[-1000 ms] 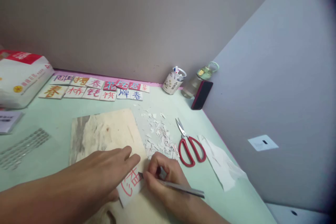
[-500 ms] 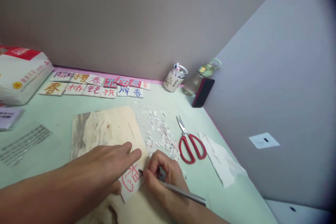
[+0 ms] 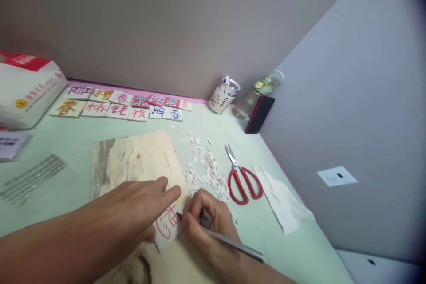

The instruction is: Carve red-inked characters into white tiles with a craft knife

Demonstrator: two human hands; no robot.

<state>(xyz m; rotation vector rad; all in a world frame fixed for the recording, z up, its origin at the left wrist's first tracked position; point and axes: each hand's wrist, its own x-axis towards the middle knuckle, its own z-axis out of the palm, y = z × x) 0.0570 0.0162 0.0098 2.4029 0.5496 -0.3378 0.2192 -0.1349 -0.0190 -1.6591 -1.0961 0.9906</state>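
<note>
A small white tile (image 3: 165, 240) with a red outlined character lies at a slant on the wooden board (image 3: 136, 153). Across its left part, my left hand (image 3: 143, 204) presses down and holds it in place. The hand hides much of that side of the tile. My right hand (image 3: 209, 219) is closed in a pen-like grip around a craft knife (image 3: 236, 245) with a slim silver handle. The dark tip of the knife touches the tile beside the red strokes, at its upper right.
White scraps (image 3: 208, 166) are scattered right of the board, beside red-handled scissors (image 3: 241, 179) and crumpled white paper (image 3: 282, 213). Farther back stand lettered tiles (image 3: 95, 108), a can of pens (image 3: 221, 97), a bottle (image 3: 246, 104), a phone (image 3: 260, 115) and a white bag (image 3: 29, 93).
The camera view has shifted slightly. Both hands keep their grips, and the knife tip stays at nearly the same spot on the tile.
</note>
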